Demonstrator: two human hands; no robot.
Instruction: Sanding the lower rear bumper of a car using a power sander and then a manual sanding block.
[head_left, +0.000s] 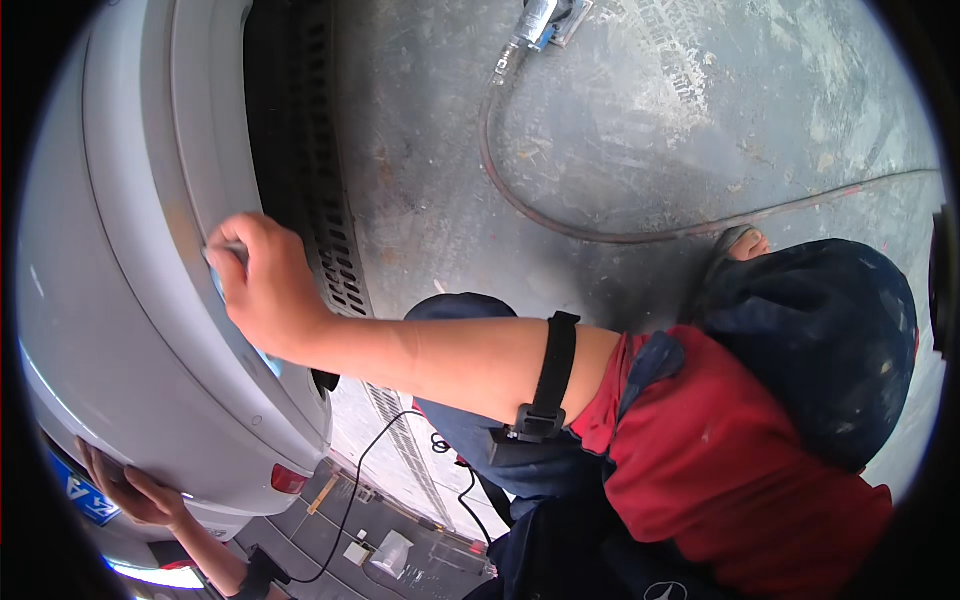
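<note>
A silver car's rear bumper (124, 217) fills the left side of the head view. My right hand (262, 281) is at its edge, with thumb and forefinger pinching a small grey thing (235, 250), blurred and mostly hidden by the fingers. Dull, brownish patches mark the bumper paint beside those fingers. A light-blue piece (271, 364) shows below that hand against the bumper; its shape is largely covered. Lower left, my left hand (139, 484) rests on the car body near the blue licence plate (90, 495), fingers apart and holding nothing.
On the concrete floor lies an air sander (544, 26), joined to a hose (600, 236) that curves past my foot (748, 244). A slotted floor grating (337, 270) runs along the bumper. Black cable (356, 487) hangs between my left arm and body. Small items (390, 555) lie farther off.
</note>
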